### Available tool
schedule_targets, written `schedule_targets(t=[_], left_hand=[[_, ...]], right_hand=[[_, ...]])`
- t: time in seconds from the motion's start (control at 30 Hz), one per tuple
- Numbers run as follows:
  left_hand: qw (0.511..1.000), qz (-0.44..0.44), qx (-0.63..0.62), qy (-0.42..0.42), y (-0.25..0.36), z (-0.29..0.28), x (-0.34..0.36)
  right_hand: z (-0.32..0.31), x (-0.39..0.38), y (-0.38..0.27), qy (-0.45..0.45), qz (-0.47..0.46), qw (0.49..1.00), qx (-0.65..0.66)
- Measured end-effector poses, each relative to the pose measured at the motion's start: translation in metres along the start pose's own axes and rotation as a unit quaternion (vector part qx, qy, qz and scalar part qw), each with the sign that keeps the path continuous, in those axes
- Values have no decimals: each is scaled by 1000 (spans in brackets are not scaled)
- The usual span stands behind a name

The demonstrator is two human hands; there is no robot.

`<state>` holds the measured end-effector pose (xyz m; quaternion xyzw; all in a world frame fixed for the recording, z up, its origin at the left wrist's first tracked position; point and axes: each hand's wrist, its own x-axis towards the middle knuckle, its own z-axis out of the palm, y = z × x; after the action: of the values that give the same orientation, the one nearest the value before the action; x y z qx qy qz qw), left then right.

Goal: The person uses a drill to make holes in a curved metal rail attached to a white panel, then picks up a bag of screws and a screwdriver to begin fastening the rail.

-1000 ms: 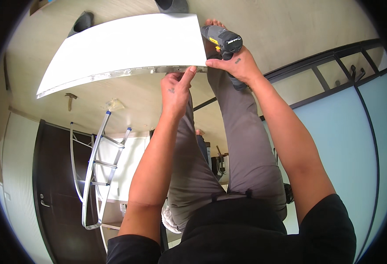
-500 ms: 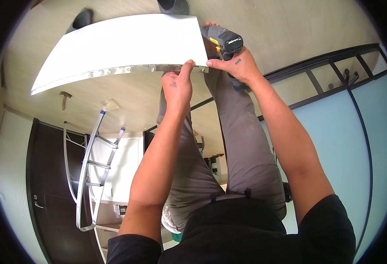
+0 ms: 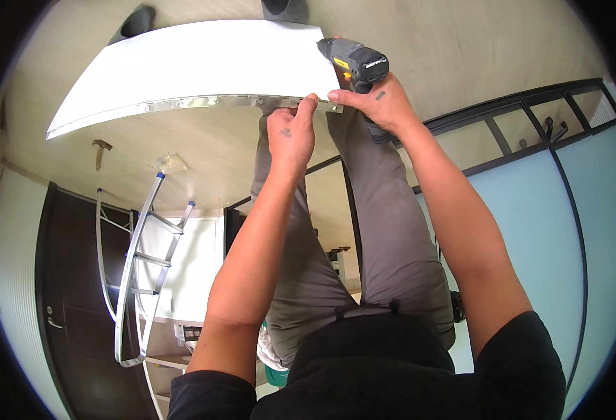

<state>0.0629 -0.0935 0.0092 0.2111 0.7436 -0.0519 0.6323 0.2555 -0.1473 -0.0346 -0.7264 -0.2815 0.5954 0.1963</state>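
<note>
A white panel (image 3: 189, 63) with a metal piano hinge (image 3: 182, 103) along its near edge spans the upper middle of the head view. My left hand (image 3: 290, 136) is closed on the hinge near its right end, thumb upward. My right hand (image 3: 385, 105) grips a black and grey cordless drill (image 3: 357, 59) with yellow details; its thumb reaches across to the panel's right end beside the hinge. The drill's nose lies at the panel's right edge. My grey-trousered legs show below, between my forearms.
A hammer (image 3: 100, 155) lies on the pale wood floor (image 3: 476, 42) at left. An aluminium stepladder (image 3: 143, 257) stands before a dark door (image 3: 70, 280). Black-framed frosted panels (image 3: 518, 238) run along the right. Two dark grey slippers (image 3: 133, 24) (image 3: 285, 8) sit behind the white panel.
The white panel and hinge have shifted slightly up and to the right, with my left hand moving along. The drill stays in my right hand. The surroundings have drifted left in the view.
</note>
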Motion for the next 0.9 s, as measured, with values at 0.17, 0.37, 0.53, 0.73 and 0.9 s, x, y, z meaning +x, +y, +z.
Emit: schedule_targets(t=[0.17,0.37,0.53,0.73,0.9], left_hand=[[999,31,-9,0,-2,-1,3],[999,17,44,17,9,0,2],[997,24,67,33,14,5,-1],[998,34,46,16,11,-5,3],[999,22,24,8,20,-5,2]], right_hand=[[0,-1,-6,-6,35,999,28],[2,1,-2,-6,43,999,30],[2,1,5,0,42,999,-2],[5,-4,-9,-5,50,998,41],[7,-5,-5,-1,76,986,149]])
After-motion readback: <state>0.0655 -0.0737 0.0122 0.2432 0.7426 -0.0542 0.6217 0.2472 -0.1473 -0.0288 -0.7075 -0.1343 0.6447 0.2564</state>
